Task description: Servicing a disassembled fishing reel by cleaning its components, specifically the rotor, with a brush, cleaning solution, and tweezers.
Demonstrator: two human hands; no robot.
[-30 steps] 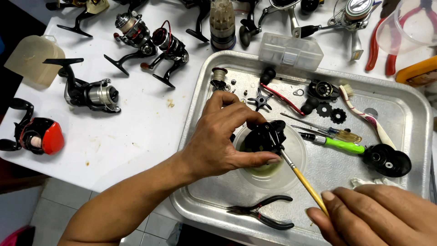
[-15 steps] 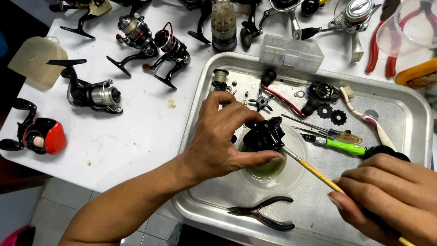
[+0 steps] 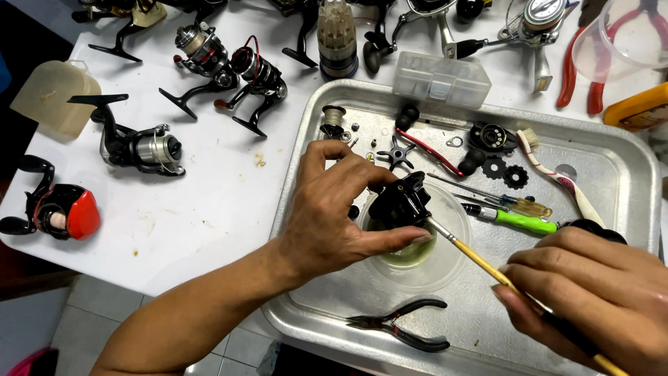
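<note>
I see a white table (image 3: 209, 202) carrying everything. At its centre and out toward three o'clock lies a metal tray (image 3: 630, 163). At nine o'clock sits a red and black reel (image 3: 59, 212); just above it a black and silver spinning reel (image 3: 139, 146). At ten o'clock lies a cloudy beige plastic container (image 3: 52, 97). Toward eleven o'clock two more spinning reels (image 3: 229, 69) lie side by side. At twelve o'clock a ribbed cylindrical part (image 3: 337, 38) stands upright. At two o'clock lie red-handled pliers (image 3: 570, 76), partly under a clear cup (image 3: 630, 38), with a yellow object (image 3: 640, 108) beside them.
</note>
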